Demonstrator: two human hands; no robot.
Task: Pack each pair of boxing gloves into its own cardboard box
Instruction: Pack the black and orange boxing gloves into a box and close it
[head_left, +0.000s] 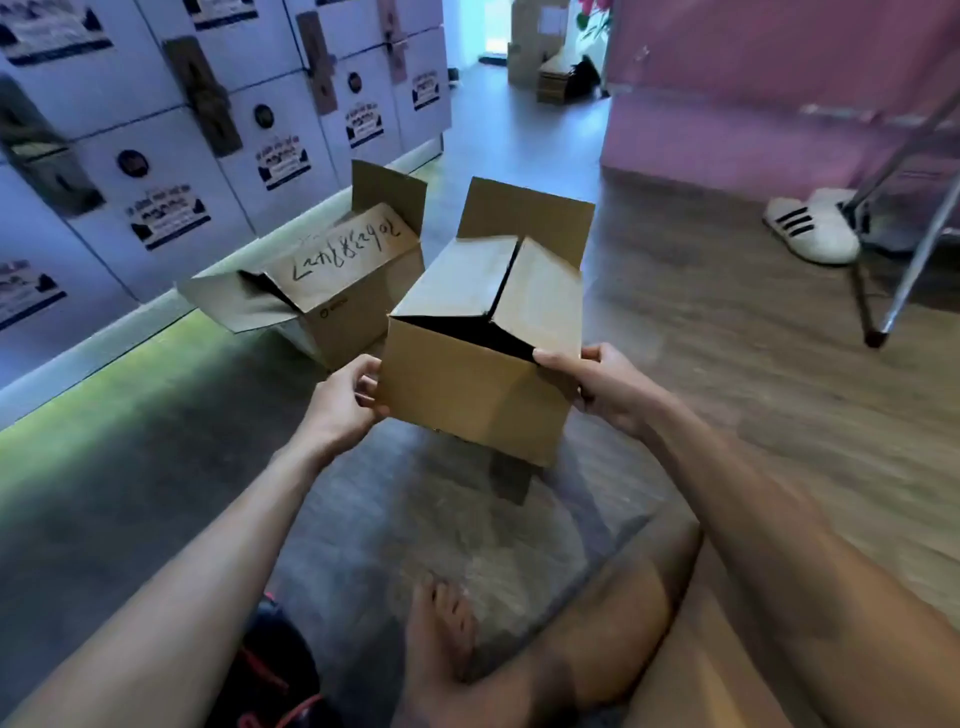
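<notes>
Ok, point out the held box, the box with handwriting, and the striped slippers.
held cardboard box (467, 384): head view, front wall.
handwritten box (343, 249): head view, inscribed flap.
striped slippers (810, 228): head view, upper of nearer slipper.

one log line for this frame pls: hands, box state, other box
left hand: grips held box left side | right hand: grips right rim | flaps: two folded in, rear up | second box: on floor, open

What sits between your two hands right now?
A cardboard box, gripped by the left hand and right hand at opposite sides, flaps partly folded; head view.
</notes>
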